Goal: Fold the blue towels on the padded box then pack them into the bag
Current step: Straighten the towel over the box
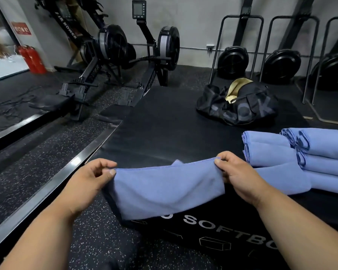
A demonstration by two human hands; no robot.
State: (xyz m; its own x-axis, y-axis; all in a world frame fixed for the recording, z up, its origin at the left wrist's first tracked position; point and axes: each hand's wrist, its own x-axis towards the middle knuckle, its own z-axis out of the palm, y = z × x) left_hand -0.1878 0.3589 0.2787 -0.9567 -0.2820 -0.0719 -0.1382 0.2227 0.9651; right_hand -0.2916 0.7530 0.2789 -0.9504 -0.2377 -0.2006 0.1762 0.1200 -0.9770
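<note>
A blue towel (164, 190) hangs stretched between my hands over the near edge of the black padded box (160, 125). My left hand (90, 180) pinches its upper left corner and my right hand (236, 172) pinches its upper right corner. To the right on the box lie several folded blue towels (300, 151) in two stacks, on top of a flat blue towel (281, 180). The black bag (238, 106) sits open at the far right of the box, its tan lining showing.
Two rowing machines (113, 55) stand beyond the box on the speckled floor. A metal rail (53, 184) runs along the floor at left. Fan bikes with black frames (281, 61) line the back wall. Red fire extinguishers (32, 59) stand at far left.
</note>
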